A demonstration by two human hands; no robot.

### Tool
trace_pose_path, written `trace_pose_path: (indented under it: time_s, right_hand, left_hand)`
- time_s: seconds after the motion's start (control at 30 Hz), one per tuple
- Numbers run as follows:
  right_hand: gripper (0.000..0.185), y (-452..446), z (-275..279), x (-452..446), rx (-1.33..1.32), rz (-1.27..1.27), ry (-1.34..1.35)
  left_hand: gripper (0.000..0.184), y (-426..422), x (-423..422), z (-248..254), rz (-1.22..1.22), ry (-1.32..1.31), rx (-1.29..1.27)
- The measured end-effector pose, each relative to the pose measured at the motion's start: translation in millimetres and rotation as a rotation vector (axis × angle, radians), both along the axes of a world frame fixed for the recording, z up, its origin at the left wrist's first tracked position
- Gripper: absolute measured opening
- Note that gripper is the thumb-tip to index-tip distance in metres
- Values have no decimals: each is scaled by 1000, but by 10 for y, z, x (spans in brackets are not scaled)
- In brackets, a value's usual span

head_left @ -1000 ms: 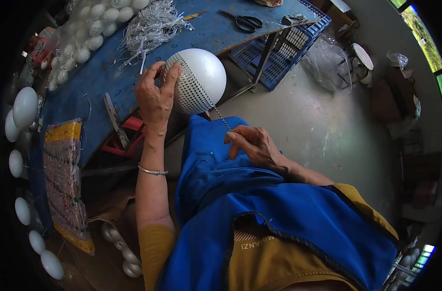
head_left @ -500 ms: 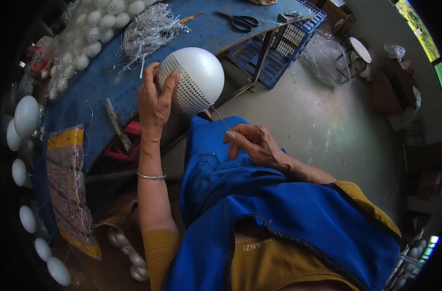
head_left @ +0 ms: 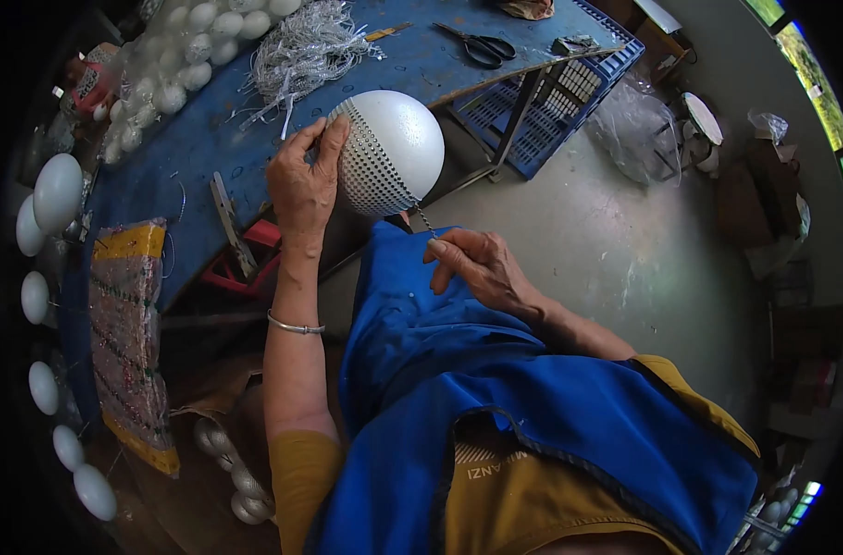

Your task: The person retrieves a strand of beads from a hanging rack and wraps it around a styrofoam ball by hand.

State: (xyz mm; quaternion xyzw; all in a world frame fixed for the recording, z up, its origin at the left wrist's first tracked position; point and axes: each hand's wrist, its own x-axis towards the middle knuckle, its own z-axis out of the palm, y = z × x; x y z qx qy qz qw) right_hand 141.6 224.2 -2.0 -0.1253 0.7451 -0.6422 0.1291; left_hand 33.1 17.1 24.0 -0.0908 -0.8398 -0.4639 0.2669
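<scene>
A white ball (head_left: 410, 139) is held up over my lap, its left and lower part wrapped in rows of small silver beads. My left hand (head_left: 309, 176) grips it from the left, thumb and fingers against the beaded side; the fingertips behind it are partly hidden. From the ball's lower edge a short length of bead chain (head_left: 424, 216) runs down to my right hand (head_left: 477, 266), which pinches its end between thumb and forefinger. A blue apron (head_left: 421, 305) covers my lap below both hands.
On the blue table (head_left: 209, 148) lie a bundle of silver strands (head_left: 310, 55), black scissors (head_left: 482, 46) and a bag of white balls (head_left: 195, 46). A blue crate (head_left: 533, 139) stands beyond the table edge. White balls (head_left: 59, 192) hang at the left, near a yellow-edged packet (head_left: 125, 324).
The ball and both hands stay in nearly the same pose. The right hand sits slightly closer to the ball, and the visible chain is shorter. The whole view has shifted a little.
</scene>
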Motion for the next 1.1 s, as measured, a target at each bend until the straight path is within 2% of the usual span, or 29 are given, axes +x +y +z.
trace_pose_path:
  time_s: [0.07, 0.13, 0.27, 0.37, 0.43, 0.47, 0.53, 0.57, 0.63, 0.73, 0.87, 0.93, 1.1]
  right_hand:
    - [38, 11, -51, -40, -5, -11, -1]
    - [38, 7, -95, -81, -33, -37, 46]
    - [38, 19, -82, -83, -17, -18, 18]
    - [38, 23, 14, 8, -34, -2, 1]
    - [37, 43, 90, 77, -27, -4, -36]
    - [37, 48, 82, 83, -26, -7, -40]
    - [38, 67, 57, 65, 31, -4, -7]
    - [38, 82, 41, 54, 32, -6, -9]
    - [38, 112, 20, 15, -6, -50, -22]
    - [39, 150, 25, 5, -21, -49, -58]
    - [39, 139, -53, -41, -4, -54, -22]
    - [39, 145, -76, -71, -22, -69, -11]
    - [37, 128, -42, -121, -38, -50, 6]
  left_hand:
    - [47, -11, -18, -18, -3, -40, -17]
    - [54, -63, -59, -96, -37, 38, -146]
    - [60, -74, -24, -113, -90, 27, -185]
    - [58, -58, -3, -23, -132, -45, -139]
    - [53, -24, 49, 94, -198, -248, 158]
    - [53, -45, -6, 28, -200, -252, 158]
    - [49, -72, -140, -68, 12, 259, -230]
    - [49, -49, -106, -67, 10, 257, -229]
    - [47, 11, -20, -19, 49, 82, -4]
    - [46, 7, -49, -17, 36, 56, 76]
    - [44, -24, -30, 1, 30, -28, 34]
    - [45, -64, -47, -46, 42, 41, -131]
    - [46, -83, -45, -167, -27, 197, -231]
